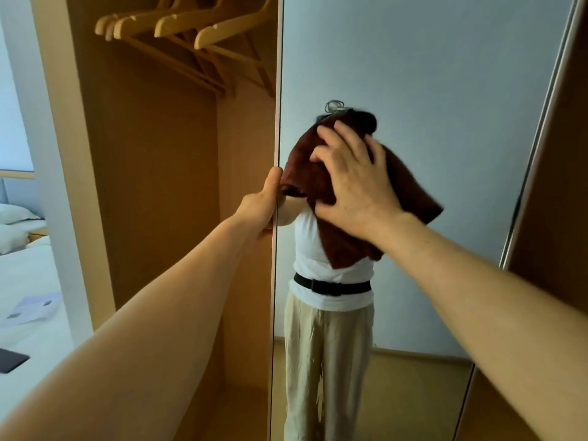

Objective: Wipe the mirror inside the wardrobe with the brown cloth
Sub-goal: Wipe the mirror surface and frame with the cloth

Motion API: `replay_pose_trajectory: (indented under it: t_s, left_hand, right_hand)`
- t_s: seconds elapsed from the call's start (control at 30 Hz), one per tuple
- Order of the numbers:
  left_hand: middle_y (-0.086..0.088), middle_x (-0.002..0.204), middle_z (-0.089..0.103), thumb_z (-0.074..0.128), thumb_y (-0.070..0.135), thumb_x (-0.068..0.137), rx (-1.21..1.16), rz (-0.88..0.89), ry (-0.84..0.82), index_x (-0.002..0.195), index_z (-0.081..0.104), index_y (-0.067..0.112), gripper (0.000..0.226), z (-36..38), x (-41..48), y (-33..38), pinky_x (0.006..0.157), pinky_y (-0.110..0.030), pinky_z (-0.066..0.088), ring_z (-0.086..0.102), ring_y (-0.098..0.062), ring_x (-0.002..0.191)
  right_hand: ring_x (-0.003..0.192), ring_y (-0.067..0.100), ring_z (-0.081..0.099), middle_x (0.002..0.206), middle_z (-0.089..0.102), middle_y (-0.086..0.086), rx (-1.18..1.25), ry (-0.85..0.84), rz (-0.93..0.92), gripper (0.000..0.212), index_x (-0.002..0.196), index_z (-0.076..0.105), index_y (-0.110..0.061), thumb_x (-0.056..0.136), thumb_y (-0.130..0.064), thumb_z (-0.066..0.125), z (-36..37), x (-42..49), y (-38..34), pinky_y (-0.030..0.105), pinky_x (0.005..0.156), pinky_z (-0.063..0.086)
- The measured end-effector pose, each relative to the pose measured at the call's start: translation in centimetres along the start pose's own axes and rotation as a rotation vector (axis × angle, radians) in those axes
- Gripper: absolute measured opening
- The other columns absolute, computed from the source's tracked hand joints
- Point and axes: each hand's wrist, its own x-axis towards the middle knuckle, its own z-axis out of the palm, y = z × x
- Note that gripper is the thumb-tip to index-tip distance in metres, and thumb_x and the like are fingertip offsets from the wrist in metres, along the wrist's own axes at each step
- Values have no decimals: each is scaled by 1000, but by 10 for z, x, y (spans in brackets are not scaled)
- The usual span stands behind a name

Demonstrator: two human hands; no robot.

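Note:
A tall mirror [429,90] covers the inside of the open wardrobe door. The brown cloth [305,176] lies flat against the glass at about chest height. My right hand [353,183] presses on the cloth with fingers spread. My left hand [262,202] grips the left edge of the mirror door, thumb up along the edge, its fingers hidden behind the door. The mirror shows a person in a white top, black belt and beige trousers.
The open wooden wardrobe [152,186] stands to the left, with several wooden hangers [191,33] on its rail. A bed [25,281] with white sheets, a pillow and a dark flat object sits at far left. A brown door panel [560,186] borders the mirror's right.

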Motion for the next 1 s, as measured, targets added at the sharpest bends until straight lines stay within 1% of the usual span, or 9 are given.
replay_pose_trajectory:
  t_s: [0.1, 0.2, 0.3, 0.43, 0.6, 0.7, 0.83, 0.9, 1.0]
  left_hand:
    - [-6, 100, 64, 37, 84, 71, -29, -17, 7, 113, 61, 9, 89, 0, -2, 1, 85, -35, 51, 62, -26, 91]
    - [-7, 104, 62, 37, 82, 74, -13, -22, 19, 120, 56, 6, 91, 0, -6, 2, 89, -37, 50, 61, -30, 98]
    - [-8, 93, 58, 36, 76, 82, -9, -9, 19, 105, 58, 8, 76, 1, -10, 3, 80, -34, 49, 56, -22, 83]
    - [-7, 91, 58, 35, 75, 83, 5, 11, 34, 101, 57, 8, 72, 1, -13, 3, 74, -32, 48, 56, -21, 80]
    - [-12, 99, 60, 32, 77, 82, 75, 14, 45, 102, 55, 7, 76, 0, -10, 1, 93, -43, 51, 60, -28, 94]
    - [-10, 96, 59, 31, 78, 82, 70, 22, 48, 87, 53, 13, 69, 1, -11, 1, 93, -42, 50, 59, -26, 90]
    - [-12, 95, 61, 34, 78, 81, 45, 20, 65, 100, 58, 7, 77, 1, -11, 0, 86, -40, 51, 59, -26, 86]
    - [-11, 89, 60, 36, 78, 79, 36, 24, 70, 104, 60, 4, 81, 1, -11, 0, 80, -38, 51, 58, -26, 80]
    - [-10, 82, 57, 35, 78, 79, 42, 23, 84, 105, 60, 3, 84, 2, -13, 1, 75, -36, 49, 55, -24, 74]
  right_hand:
    - [141, 28, 22, 148, 36, 8, 5, -6, -57, 59, 118, 47, -19, 65, -31, 70, 35, -46, -27, 55, 111, 18]
    - [142, 26, 20, 147, 37, 6, 34, -152, -186, 64, 118, 46, -23, 64, -22, 80, 63, -114, -49, 53, 112, 14]
    - [142, 23, 21, 148, 36, 2, 11, -365, -401, 67, 119, 49, -27, 61, -18, 82, 71, -166, -49, 49, 113, 12]
    - [140, 19, 29, 146, 41, -1, -45, -425, -600, 75, 119, 52, -28, 52, -16, 85, 48, -148, -14, 48, 114, 19]
    - [137, 26, 31, 145, 43, 6, -82, -240, -395, 77, 119, 46, -23, 48, -15, 76, -4, -75, 48, 54, 106, 28]
    - [139, 29, 28, 147, 38, 8, -53, -110, -134, 69, 121, 45, -19, 58, -14, 74, -37, -31, 76, 54, 106, 25]
    - [142, 29, 20, 150, 33, 9, 33, 91, 151, 55, 122, 47, -10, 71, -14, 69, -34, -21, 70, 50, 111, 18]
    - [140, 32, 22, 149, 34, 12, 49, 137, 156, 60, 119, 45, -11, 65, -13, 71, -17, -42, 53, 52, 109, 20]
    - [141, 31, 21, 149, 33, 10, 48, -2, 7, 68, 116, 44, -16, 56, -10, 75, 18, -104, 22, 55, 110, 18]
